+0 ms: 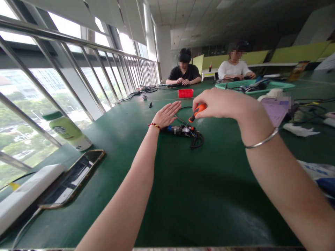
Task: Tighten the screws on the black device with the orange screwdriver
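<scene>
My right hand [218,103] is closed round an orange-handled screwdriver [196,111], whose tip points down at a small electronic assembly [183,130] with black wires lying on the green table [183,195]. My left hand [167,114] lies flat with fingers stretched out, pressing on the left end of that assembly. A red string bracelet is on my left wrist and a silver bangle on my right.
A phone [72,177], a white power bank [23,193] and a green-capped bottle [68,130] lie at the left by the window rail. A red tray [185,93] and a green tray [253,85] sit farther back. Two other people work at the far end.
</scene>
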{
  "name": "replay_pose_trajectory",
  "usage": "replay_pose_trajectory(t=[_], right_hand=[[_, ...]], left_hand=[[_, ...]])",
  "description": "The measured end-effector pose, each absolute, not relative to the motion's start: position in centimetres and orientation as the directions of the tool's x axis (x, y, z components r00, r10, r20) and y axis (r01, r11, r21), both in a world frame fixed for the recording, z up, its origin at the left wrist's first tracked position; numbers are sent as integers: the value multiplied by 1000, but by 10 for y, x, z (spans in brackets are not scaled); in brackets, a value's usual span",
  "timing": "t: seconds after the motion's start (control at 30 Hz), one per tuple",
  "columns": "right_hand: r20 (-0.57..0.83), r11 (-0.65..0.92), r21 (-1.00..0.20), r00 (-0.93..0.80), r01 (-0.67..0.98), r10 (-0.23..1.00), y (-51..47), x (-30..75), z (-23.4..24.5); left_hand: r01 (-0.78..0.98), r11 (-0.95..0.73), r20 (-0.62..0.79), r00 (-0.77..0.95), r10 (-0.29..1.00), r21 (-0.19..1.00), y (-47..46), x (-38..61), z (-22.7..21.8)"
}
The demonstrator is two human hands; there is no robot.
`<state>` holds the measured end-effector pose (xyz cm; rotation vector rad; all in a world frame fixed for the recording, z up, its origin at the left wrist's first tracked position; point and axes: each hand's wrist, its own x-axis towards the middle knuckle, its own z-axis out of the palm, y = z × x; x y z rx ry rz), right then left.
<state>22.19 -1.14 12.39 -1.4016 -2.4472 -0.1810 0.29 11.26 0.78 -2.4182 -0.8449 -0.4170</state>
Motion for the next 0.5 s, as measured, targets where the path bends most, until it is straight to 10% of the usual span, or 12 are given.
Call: replay_pose_trajectory(t=[0.17, 0.5], right_hand=[[311, 317, -198, -247, 928, 918, -19, 211, 122], [301, 445, 1, -425, 896, 854, -25, 204, 130]], left_hand=[[695, -613, 474, 712, 518, -375, 110, 0, 6], [725, -537, 520, 687, 508, -432, 110, -1, 2]])
